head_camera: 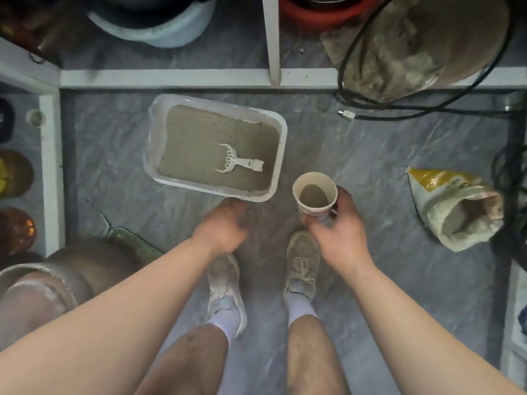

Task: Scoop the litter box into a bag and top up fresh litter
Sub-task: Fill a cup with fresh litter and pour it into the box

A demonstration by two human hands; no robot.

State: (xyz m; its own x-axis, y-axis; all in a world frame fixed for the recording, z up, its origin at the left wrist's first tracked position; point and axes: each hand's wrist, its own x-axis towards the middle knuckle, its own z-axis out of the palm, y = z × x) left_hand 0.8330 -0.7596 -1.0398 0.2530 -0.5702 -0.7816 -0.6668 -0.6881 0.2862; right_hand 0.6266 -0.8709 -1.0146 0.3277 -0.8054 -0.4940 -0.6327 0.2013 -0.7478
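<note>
Nearest to us we see our two bare legs and two worn pale shoes [226,283] in white socks, standing on a grey marbled floor [385,166]. Just ahead of the shoes we count two hands. Our left hand [225,223] hangs with fingers loosely curled and holds nothing; its fingertips lie right at the near rim of the litter box [281,155], though we cannot tell whether they touch it. Our right hand [336,232] grips one paper cup [315,195] around its lower wall, the cup upright with its mouth toward us and a portion of grey-brown litter inside. Beyond the left hand sits the one litter box, a white rectangular tray with rounded corners, its long axis running from far left to near right, filled with flat tan litter. One white slotted scoop [238,162] lies on that litter, its basket pointing left and its handle right. To the right of the right hand, well apart, one open bag of litter [445,203], white with a yellow top, lies with its mouth showing grey litter. Farther off we see a black cable [399,115] with one white plug [348,114].
</note>
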